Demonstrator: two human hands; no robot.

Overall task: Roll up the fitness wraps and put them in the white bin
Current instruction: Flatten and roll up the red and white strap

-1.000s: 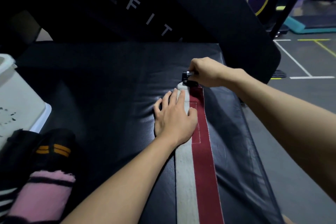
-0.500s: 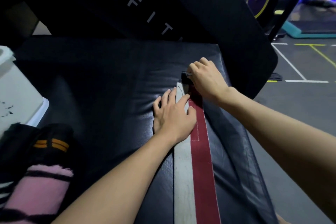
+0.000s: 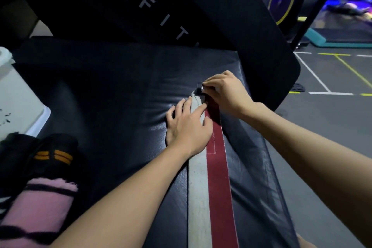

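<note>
Rolling was starting: the left hand [image 3: 188,125] lay flat on the red-and-grey wrap [image 3: 209,187] at mid-frame, while the right hand [image 3: 223,91] pinched what looked like its buckle end [image 3: 199,88]; next, curl that end tightly inward.

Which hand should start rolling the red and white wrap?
Probably the right hand: it already pinches the wrap's far buckle end. The left hand lies flat on the strip just behind, better placed to pin it.

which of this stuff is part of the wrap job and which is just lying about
Job:
red and grey wrap, flat on the pad
left hand pressing it
right hand pinching its far end
white bin
rolled wraps

Lying about:
black pad
exercise bike
</note>
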